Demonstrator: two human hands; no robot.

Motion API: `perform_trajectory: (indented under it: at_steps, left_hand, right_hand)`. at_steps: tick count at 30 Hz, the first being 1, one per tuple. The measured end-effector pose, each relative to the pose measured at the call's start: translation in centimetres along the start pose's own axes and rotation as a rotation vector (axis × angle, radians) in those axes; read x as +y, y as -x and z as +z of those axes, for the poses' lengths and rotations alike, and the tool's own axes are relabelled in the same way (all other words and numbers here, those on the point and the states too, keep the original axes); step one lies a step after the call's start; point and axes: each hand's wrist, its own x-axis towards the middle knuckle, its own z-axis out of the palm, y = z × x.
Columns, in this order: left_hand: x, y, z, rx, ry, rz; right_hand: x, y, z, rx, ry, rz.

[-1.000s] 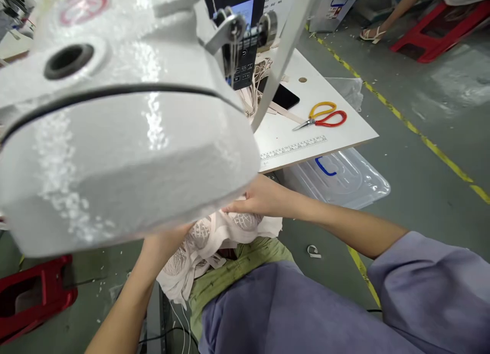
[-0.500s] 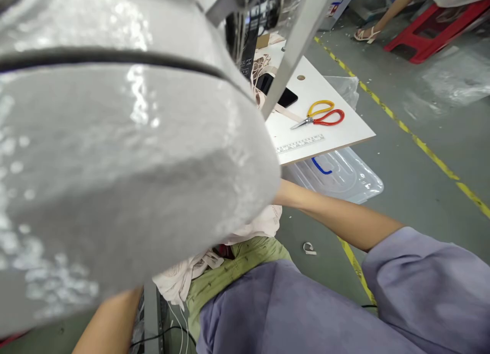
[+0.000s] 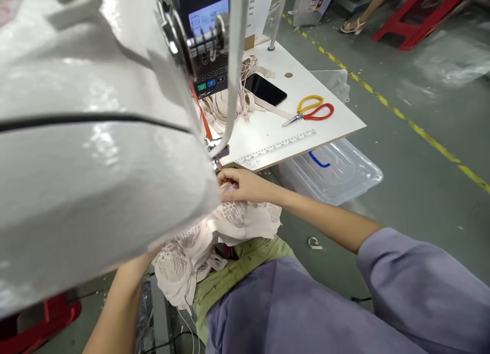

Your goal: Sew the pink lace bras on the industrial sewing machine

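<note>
The right hand (image 3: 245,185) reaches in from the right with its forearm stretched nearly level, palm down, and its fingers (image 3: 226,176) curled narrow, pressing on the pale lace fabric (image 3: 229,226) just below the needle area of the white sewing machine (image 3: 95,155). The fabric bunches under that hand and spills down over the person's lap, beside the surface (image 3: 268,134). The left forearm rises from the bottom edge toward the fabric, but the left hand itself is hidden behind the machine head, so I cannot tell how its fingers stand. On the surface lie scissors (image 3: 310,111) with one yellow and one red handle, a dark phone (image 3: 265,89), a heap of beige straps (image 3: 233,101) and a printed ruler strip (image 3: 275,147) along the near edge. Under the surface's right end sits a clear plastic bin (image 3: 337,173) with a blue handle on its lid; its contents cannot be made out. Another lidded clear bin (image 3: 312,2) stands on the floor farther back.
</note>
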Motion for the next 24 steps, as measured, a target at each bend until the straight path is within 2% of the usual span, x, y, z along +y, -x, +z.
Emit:
perform_trajectory:
  at_steps: [2,5,7,10,12,16,21,24]
  left_hand:
    - [0.4,0.3,-0.1,-0.003,-0.028,-0.024]
    - [0.9,0.4,-0.2,-0.040,-0.057,-0.030]
    - [1.0,0.3,-0.1,-0.055,-0.069,-0.009]
    - [1.0,0.3,0.1,-0.045,-0.088,0.022]
    - [1.1,0.4,0.3,-0.019,-0.086,0.043]
    - [1.5,0.5,0.8,0.018,-0.081,0.109]
    - [1.9,0.5,0.6,0.006,-0.138,0.155]
    - [2.7,2.6,0.0,0.083,-0.217,0.170]
  right_hand:
    - [3.0,0.3,1.0,0.004,-0.228,0.064]
    - [7.0,1.1,2.8,-0.112,-0.595,0.134]
    - [8.6,1.9,3.5,-0.205,-0.737,0.175]
    - [9.2,3.2,3.5,-0.240,-0.803,0.234]
    - [9.0,3.7,3.1,-0.165,-0.852,0.291]
    - [8.4,4.1,2.0,0.080,-0.948,0.364]
    - [7.1,4.3,-0.2,0.275,-0.969,0.342]
    - [5.2,5.0,-1.9,0.362,-0.904,0.275]
